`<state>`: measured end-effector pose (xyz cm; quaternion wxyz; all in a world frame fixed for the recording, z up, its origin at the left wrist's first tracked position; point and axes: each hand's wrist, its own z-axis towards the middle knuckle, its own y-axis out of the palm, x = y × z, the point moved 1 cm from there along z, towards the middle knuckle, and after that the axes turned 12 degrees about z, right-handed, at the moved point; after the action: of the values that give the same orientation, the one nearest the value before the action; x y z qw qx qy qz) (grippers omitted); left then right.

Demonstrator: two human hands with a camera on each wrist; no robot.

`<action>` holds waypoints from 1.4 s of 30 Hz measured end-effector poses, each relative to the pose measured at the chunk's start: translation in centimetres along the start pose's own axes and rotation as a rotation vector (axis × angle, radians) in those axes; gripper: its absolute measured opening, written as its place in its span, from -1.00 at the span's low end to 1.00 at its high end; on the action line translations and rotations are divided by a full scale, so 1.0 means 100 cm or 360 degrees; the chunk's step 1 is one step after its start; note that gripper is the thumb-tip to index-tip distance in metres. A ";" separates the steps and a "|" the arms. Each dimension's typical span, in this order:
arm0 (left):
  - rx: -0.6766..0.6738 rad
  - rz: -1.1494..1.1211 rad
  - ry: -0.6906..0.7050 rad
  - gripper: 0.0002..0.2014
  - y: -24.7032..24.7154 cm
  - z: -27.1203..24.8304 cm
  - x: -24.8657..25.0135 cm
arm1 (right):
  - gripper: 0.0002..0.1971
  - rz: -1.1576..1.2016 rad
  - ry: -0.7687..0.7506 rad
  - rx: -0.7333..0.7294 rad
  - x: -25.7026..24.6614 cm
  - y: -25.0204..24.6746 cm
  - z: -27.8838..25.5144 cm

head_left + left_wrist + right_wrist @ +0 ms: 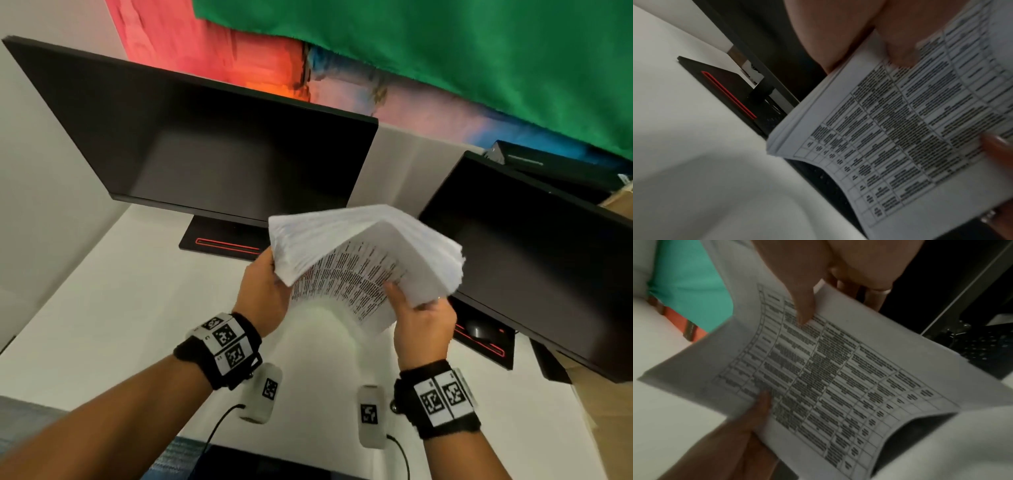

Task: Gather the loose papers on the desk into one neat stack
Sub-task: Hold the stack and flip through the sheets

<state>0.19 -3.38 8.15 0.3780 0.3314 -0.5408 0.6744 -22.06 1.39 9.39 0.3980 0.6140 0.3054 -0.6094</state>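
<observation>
A thick bundle of printed papers [363, 260] hangs in the air above the white desk [120, 291], bent into an arch with a table of text on its near face. My left hand [265, 286] grips its left edge, thumb on the printed side. My right hand [419, 317] grips the lower right edge, thumb [397, 291] pressed on the print. The left wrist view shows the same sheets [910, 129] with my left thumb [898, 48] on top. In the right wrist view the papers [828, 378] curl under my right thumb [803, 305].
A large dark monitor [205, 147] stands at the back left on a base with a red stripe [226, 243]. A second monitor [534, 260] is at the right. Two white devices with cables [262, 394] lie near the desk's front edge. A dark keyboard [986, 350] lies under the papers.
</observation>
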 end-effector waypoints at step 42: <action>-0.0049 -0.0437 -0.0154 -0.77 -0.005 0.016 0.014 | -0.77 0.0153 -0.0009 0.0319 -0.001 0.008 -0.018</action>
<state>0.01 -4.71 9.88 0.4452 0.4286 -0.5183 0.5912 -20.50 2.54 9.44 0.3641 0.6630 0.2119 -0.6188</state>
